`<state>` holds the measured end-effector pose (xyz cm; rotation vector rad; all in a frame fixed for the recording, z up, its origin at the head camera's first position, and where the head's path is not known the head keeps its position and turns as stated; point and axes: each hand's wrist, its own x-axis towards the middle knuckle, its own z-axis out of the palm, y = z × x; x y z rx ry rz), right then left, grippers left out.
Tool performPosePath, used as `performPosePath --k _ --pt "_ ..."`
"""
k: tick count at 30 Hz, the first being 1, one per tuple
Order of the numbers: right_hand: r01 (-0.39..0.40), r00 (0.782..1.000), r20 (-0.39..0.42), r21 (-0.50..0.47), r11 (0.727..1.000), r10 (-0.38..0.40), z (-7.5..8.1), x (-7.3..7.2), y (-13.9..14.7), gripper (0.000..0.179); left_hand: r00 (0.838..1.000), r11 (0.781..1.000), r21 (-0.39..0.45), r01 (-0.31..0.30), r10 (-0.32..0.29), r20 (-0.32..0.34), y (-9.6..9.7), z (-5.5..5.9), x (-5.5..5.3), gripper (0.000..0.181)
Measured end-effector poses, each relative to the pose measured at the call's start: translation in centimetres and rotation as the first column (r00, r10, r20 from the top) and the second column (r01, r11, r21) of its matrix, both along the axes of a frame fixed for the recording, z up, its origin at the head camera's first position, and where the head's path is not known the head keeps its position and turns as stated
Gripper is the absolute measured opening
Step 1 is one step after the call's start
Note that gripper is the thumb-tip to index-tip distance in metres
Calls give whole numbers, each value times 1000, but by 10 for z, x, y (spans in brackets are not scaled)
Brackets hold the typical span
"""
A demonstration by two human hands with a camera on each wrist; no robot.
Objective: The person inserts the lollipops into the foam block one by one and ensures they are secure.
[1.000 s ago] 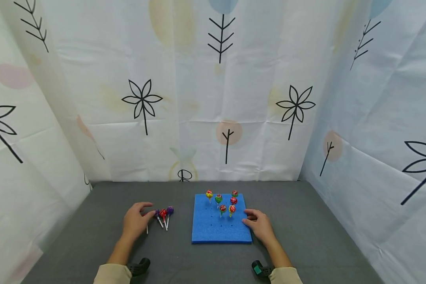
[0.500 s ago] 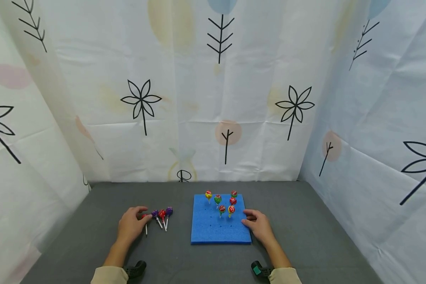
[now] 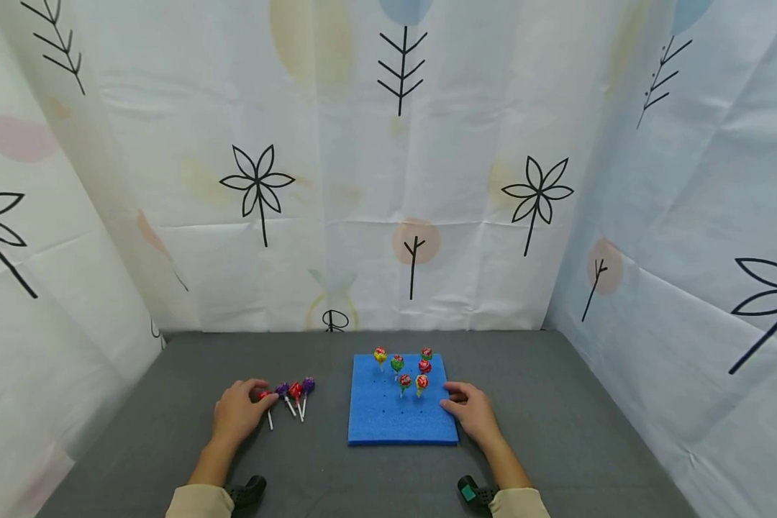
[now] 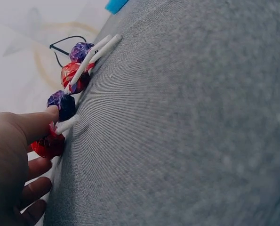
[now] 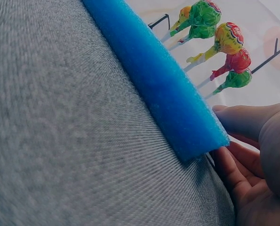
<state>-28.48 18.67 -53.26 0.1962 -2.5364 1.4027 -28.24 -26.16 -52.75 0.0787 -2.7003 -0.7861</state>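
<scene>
My left hand (image 3: 235, 414) has its thumb and fingers around the head of a red lollipop (image 4: 50, 145), whose short white stick points toward me. The thumb tip also overlaps a purple lollipop (image 4: 60, 104) in the left wrist view. Just right of these lie another red lollipop (image 3: 296, 391) and a second purple lollipop (image 3: 309, 385). My right hand (image 3: 474, 414) grips the right edge of a blue foam board (image 3: 388, 429), thumb at its top and fingers against its side. Several lollipops stand upright in the board, including a yellow one (image 5: 228, 39) and a green one (image 5: 206, 13).
Small holes dot the front part of the board. Grey cloth (image 3: 317, 475) covers the table, and a patterned white curtain (image 3: 362, 180) hangs behind and at both sides. Each wrist wears a dark band, the left band (image 3: 249, 492) and the right band (image 3: 475, 492).
My left hand has shifted left and slightly nearer me, and the red lollipop's head now shows between its fingers. That lollipop's stick has swung a little. The right hand and board hold still.
</scene>
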Motion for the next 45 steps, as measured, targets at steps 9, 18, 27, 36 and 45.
performPosePath --k 9,18,27,36,45 --pt "-6 1000 -1 -1 1000 6 0 0 0 30 999 999 -49 -18 19 25 1 -2 0 36" --pt "-1 1000 0 1 1000 1 -1 -1 -2 29 1000 999 -37 -13 13 4 1 -2 2 31" --pt "6 1000 9 -5 1000 -6 0 -1 -1 29 999 1000 -3 -19 19 -32 3 3 1 33" --pt "0 1000 0 -17 1000 0 -1 -1 0 30 985 998 65 -22 33 -168 8 5 -2 28" --pt "8 1000 -5 -15 1000 -9 -1 0 -1 29 971 991 131 7 25 -239 22 20 0 28"
